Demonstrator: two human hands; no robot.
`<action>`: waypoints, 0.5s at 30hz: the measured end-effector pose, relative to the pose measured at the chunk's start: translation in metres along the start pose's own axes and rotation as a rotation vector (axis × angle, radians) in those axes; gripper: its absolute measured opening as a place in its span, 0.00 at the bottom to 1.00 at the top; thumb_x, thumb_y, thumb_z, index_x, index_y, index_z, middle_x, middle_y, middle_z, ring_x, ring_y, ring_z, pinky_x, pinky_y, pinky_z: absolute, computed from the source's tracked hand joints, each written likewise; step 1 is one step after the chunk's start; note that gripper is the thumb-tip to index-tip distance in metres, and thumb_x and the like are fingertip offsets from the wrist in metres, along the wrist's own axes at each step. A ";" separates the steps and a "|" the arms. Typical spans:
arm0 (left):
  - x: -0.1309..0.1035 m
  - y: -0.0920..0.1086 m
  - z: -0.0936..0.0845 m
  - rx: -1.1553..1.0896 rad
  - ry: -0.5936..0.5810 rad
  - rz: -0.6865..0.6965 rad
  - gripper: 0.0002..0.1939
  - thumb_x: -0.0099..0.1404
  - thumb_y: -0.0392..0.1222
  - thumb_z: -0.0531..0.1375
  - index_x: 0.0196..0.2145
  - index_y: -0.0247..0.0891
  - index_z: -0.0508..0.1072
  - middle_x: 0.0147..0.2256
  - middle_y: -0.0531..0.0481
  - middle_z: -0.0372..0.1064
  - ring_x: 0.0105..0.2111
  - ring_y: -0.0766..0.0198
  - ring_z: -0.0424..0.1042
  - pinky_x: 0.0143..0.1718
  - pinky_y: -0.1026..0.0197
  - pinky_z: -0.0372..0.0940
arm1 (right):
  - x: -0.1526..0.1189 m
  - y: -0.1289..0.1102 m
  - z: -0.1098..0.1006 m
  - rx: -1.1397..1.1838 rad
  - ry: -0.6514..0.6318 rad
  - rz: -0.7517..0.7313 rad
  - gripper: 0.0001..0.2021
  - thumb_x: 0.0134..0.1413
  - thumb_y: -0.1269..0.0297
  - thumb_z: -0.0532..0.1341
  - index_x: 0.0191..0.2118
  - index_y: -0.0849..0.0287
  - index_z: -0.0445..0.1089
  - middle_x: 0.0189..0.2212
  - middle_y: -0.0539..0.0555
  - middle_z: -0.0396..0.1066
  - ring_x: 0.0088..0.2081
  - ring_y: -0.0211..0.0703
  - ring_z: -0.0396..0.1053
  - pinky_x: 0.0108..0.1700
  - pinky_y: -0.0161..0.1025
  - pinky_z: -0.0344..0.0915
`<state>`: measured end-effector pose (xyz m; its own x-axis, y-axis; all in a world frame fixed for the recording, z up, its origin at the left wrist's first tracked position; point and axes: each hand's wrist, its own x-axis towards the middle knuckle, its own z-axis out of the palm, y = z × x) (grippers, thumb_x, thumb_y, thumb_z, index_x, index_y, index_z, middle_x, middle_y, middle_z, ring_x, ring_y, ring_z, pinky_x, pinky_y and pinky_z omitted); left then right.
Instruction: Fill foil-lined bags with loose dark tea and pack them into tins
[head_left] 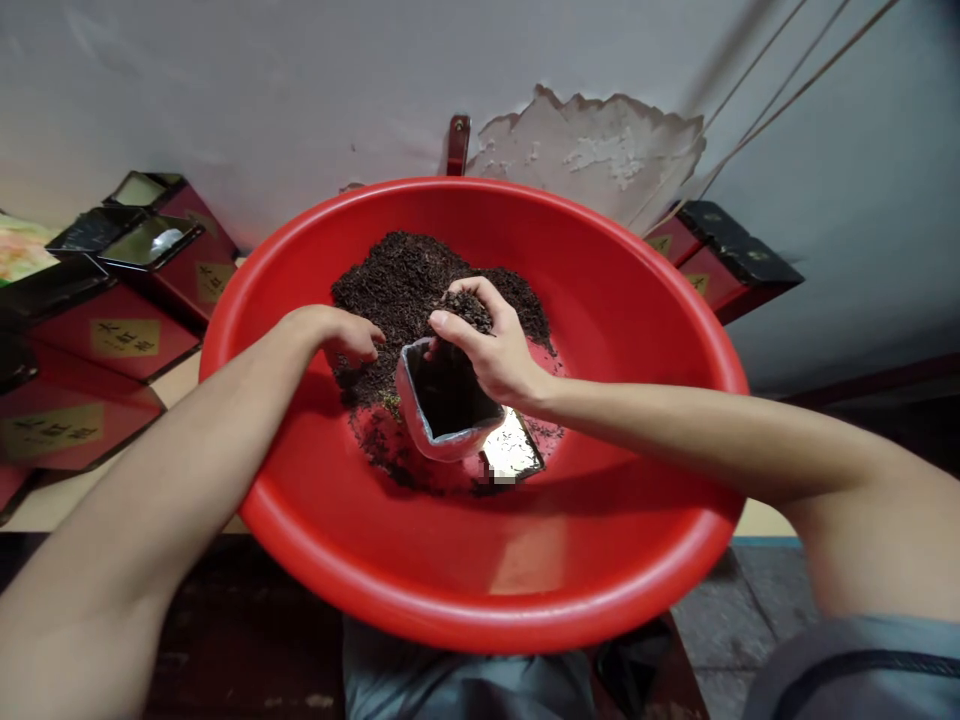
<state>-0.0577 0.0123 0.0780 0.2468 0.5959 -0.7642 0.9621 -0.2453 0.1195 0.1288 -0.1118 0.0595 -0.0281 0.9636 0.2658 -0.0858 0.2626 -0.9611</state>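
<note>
My right hand (510, 350) is curled round a clump of dark, dry tea leaves (471, 308) above the mouth of an open, plastic-lined square container (424, 405). The container sits tilted in a large red basin (637, 330), and its inside is dark. To its left, my left hand (349, 333) reaches down at the edge of a heap of loose tea leaves (405, 265). Its fingers point toward the container, with most of them hidden. A shiny flat piece (514, 447), sprinkled with leaf bits, lies beside the container's lower right.
Several red and black tea boxes (112, 320) with yellow labels stand left of the basin, some with open tops. More boxes (724, 260) are at the right, near cords (780, 85). Behind the basin rises a wall (225, 90) with peeling plaster (600, 150).
</note>
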 end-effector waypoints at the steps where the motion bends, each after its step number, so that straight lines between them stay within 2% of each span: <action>1: 0.000 0.000 0.000 0.007 0.001 0.000 0.47 0.62 0.37 0.58 0.78 0.42 0.52 0.67 0.37 0.69 0.63 0.44 0.71 0.47 0.60 0.76 | -0.001 0.000 0.000 -0.020 -0.006 -0.013 0.26 0.52 0.41 0.71 0.44 0.50 0.61 0.28 0.44 0.67 0.30 0.40 0.68 0.37 0.42 0.69; 6: 0.001 -0.001 0.000 0.034 0.000 -0.005 0.47 0.62 0.37 0.57 0.78 0.44 0.51 0.70 0.39 0.65 0.65 0.45 0.69 0.46 0.62 0.76 | 0.000 0.000 -0.003 -0.113 0.021 -0.115 0.21 0.52 0.47 0.71 0.40 0.53 0.63 0.38 0.48 0.70 0.39 0.41 0.67 0.46 0.42 0.67; 10: -0.005 0.003 -0.001 0.052 -0.017 0.009 0.47 0.63 0.37 0.56 0.78 0.41 0.49 0.70 0.37 0.65 0.66 0.45 0.69 0.44 0.63 0.75 | 0.002 0.004 -0.004 -0.058 -0.038 -0.129 0.16 0.54 0.53 0.68 0.39 0.52 0.62 0.36 0.48 0.69 0.39 0.42 0.67 0.47 0.43 0.67; 15: -0.013 0.008 -0.002 0.089 -0.019 0.000 0.47 0.63 0.36 0.55 0.78 0.39 0.48 0.69 0.37 0.65 0.64 0.48 0.70 0.41 0.66 0.74 | 0.002 0.001 -0.006 -0.074 -0.105 -0.216 0.13 0.49 0.60 0.69 0.37 0.53 0.65 0.37 0.49 0.70 0.42 0.44 0.68 0.52 0.47 0.67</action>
<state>-0.0526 0.0041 0.0897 0.2439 0.5818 -0.7759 0.9478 -0.3125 0.0635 0.1343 -0.1089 0.0587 -0.1208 0.8752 0.4684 -0.0283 0.4686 -0.8830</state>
